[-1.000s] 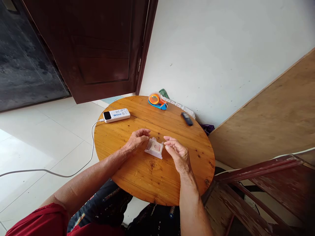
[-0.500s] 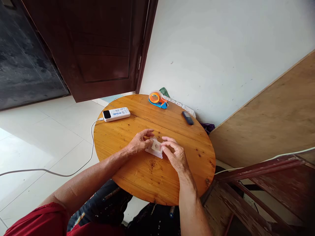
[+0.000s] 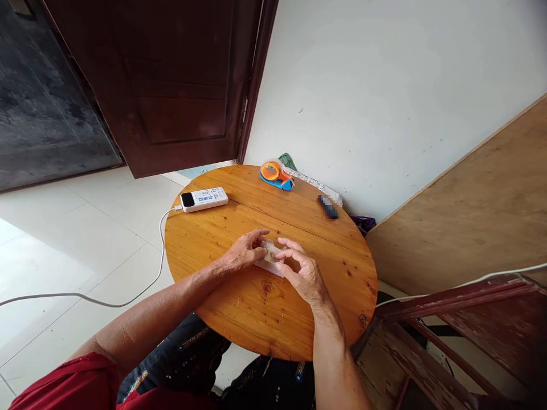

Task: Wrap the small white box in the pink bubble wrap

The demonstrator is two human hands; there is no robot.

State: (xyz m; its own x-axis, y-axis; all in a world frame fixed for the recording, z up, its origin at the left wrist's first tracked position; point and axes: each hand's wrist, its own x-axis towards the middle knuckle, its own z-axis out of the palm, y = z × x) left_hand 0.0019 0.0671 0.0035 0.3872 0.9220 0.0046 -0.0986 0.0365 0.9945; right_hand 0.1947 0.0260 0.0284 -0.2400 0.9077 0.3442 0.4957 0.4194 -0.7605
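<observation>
A small pale, flat square piece lies in crinkled clear plastic wrap (image 3: 270,266), on the round wooden table (image 3: 239,307) in front of me. My left hand (image 3: 245,250) holds the packet at its left side, thumb pressed on it and fingers reaching over the far edge. From the right, my right hand (image 3: 304,274) pinches at the packet with thumb and index finger, while the other fingers are curved above it. My fingers cover part of the piece, so its exact kind cannot be made out.
A white power bank (image 3: 205,199) with a dark display and a plugged-in cable (image 3: 161,250) lies at the left. At the back stands an orange and blue tape dispenser (image 3: 277,174). A blurred dark object (image 3: 328,206) lies near the right rear edge, before the wall.
My right thumb and index finger have moved slightly left, further over the packet. My left hand stays nearly in place. The whole view has shifted a little.
</observation>
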